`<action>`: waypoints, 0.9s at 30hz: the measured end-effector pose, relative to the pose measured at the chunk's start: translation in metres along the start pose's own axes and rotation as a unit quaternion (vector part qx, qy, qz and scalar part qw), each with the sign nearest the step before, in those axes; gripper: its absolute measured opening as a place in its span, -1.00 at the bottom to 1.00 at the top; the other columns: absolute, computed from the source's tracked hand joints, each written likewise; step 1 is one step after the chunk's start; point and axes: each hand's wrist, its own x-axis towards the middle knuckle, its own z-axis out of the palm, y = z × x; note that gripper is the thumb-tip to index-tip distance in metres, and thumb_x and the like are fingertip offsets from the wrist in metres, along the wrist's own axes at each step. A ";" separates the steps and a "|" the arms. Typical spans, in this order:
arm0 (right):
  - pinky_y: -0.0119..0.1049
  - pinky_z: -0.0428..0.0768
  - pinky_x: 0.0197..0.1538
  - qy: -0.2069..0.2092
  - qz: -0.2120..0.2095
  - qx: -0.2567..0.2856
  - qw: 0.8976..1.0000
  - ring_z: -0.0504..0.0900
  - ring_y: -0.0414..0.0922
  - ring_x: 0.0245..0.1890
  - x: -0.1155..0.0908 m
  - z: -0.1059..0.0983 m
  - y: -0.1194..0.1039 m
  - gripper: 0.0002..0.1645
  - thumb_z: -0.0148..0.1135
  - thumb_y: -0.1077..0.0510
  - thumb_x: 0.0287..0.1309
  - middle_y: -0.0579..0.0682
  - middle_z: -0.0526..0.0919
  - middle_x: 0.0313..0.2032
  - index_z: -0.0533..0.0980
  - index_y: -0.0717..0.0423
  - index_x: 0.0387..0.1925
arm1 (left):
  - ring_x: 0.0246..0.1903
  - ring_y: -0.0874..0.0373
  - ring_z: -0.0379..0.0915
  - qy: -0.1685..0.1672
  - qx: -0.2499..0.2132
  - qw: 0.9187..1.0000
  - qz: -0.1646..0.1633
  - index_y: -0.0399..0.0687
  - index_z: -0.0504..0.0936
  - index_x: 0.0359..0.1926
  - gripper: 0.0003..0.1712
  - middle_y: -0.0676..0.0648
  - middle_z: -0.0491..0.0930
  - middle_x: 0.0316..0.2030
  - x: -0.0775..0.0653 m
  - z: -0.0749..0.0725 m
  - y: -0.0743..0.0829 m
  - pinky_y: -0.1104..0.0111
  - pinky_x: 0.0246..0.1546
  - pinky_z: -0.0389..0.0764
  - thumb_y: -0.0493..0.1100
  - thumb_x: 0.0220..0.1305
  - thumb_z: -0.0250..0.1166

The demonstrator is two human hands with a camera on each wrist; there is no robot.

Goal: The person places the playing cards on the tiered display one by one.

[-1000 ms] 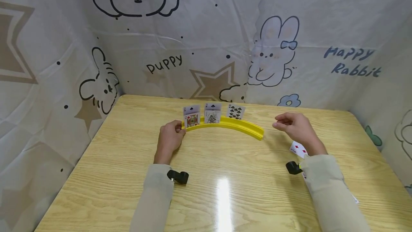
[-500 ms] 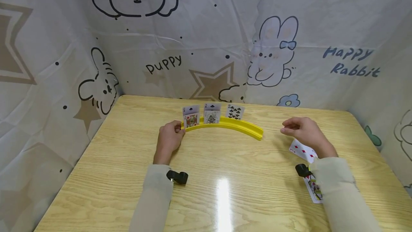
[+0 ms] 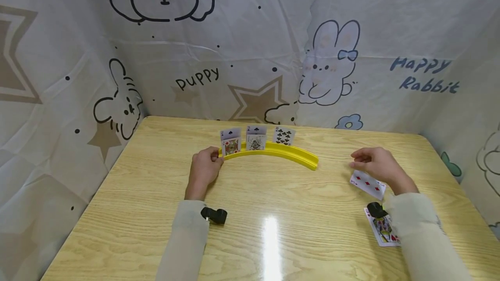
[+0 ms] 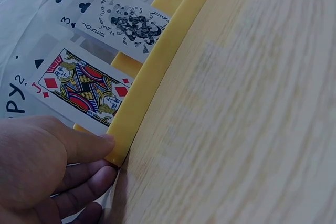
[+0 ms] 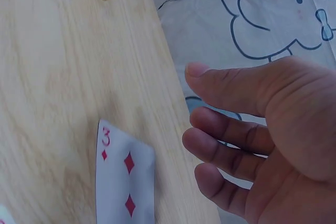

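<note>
My left hand (image 3: 204,170) grips the left end of a curved yellow card holder (image 3: 293,154), thumb on its front edge. Upright in the holder stand a jack of diamonds (image 4: 84,90) before a two of spades, a joker (image 4: 123,22) before a three of clubs (image 4: 79,8), and a clubs card (image 3: 284,135) with several pips. Over the table's right side, my right hand (image 3: 378,166) holds nothing, its fingers loosely bent. Just below it lies a three of diamonds (image 3: 367,184), face up. Nearer me is a face card of hearts (image 3: 384,232), partly hidden by the right wrist and its camera.
The wooden table (image 3: 250,198) carries the holder near its back edge. A white printed cloth (image 3: 242,34) hangs behind and at both sides. Bare wood lies between the two arms.
My right hand has moved right and toward me, away from the holder's right end, to above the three of diamonds. More of both table cards now shows. The left hand keeps its grip.
</note>
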 end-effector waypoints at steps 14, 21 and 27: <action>-0.14 0.54 -0.18 -0.028 0.016 -0.021 0.999 0.54 0.01 -0.24 -0.001 -0.003 0.018 -0.52 0.35 0.19 0.25 0.12 0.63 -0.21 0.52 0.46 0.08 | -0.13 -0.01 0.59 0.006 0.002 1.000 0.009 -0.27 0.65 0.09 -0.64 -0.19 0.68 -0.15 0.000 0.000 -0.001 0.16 -0.09 0.59 -0.25 0.31 0.37; -0.18 0.52 -0.24 -0.047 0.020 -0.037 0.998 0.50 0.00 -0.27 0.000 -0.002 0.024 -0.52 0.39 0.24 0.19 0.11 0.61 -0.24 0.53 0.47 0.06 | -0.13 0.00 0.60 0.002 -0.004 1.000 0.002 -0.27 0.64 0.11 -0.63 -0.19 0.68 -0.13 0.000 0.000 0.000 0.16 -0.08 0.60 -0.24 0.32 0.37; -0.20 0.50 -0.29 -0.064 0.041 -0.039 0.996 0.48 0.01 -0.28 0.000 0.000 0.028 -0.52 0.41 0.25 0.15 0.12 0.60 -0.24 0.54 0.46 0.05 | -0.14 0.01 0.59 0.003 -0.003 1.000 0.004 -0.27 0.65 0.10 -0.63 -0.19 0.68 -0.14 0.000 0.000 0.000 0.16 -0.09 0.60 -0.24 0.31 0.37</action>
